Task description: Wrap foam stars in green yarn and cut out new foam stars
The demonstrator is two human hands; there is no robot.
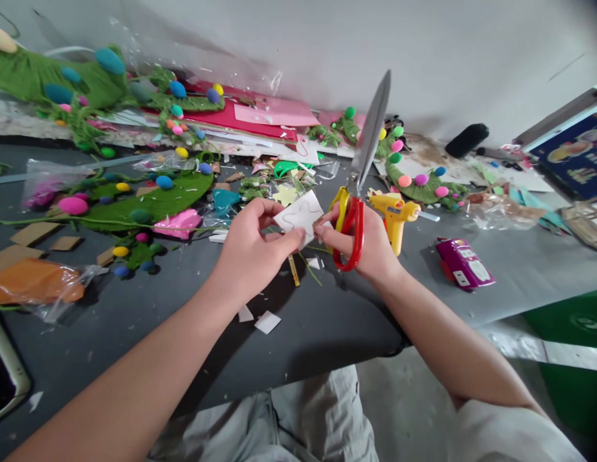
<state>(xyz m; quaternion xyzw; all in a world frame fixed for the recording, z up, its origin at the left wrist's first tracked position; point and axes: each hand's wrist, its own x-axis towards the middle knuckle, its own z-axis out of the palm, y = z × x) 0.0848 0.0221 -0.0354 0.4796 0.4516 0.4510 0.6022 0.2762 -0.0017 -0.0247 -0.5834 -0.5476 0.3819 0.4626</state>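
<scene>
My left hand (253, 247) pinches a small piece of white paper (298, 212) between thumb and fingers. A wavy, star-like outline is drawn on the paper. My right hand (378, 253) has its fingers through the red and yellow handles of a pair of scissors (373, 125), whose blades point up and away, apart from the paper. The right fingertips are at the paper's right edge, with a small white bit between them. Behind that hand lies a yellow glue gun (393, 212). White paper scraps (268, 322) rest on the dark table below my hands.
Green leaf shapes with colourful pompoms (154, 199) spread over the left side. Nearby are an orange packet (36, 282), cardboard pieces (33, 233) and a phone-like device (9, 372). A purple packet (465, 263) lies on the right. Coloured sheets (274, 110) stack along the wall.
</scene>
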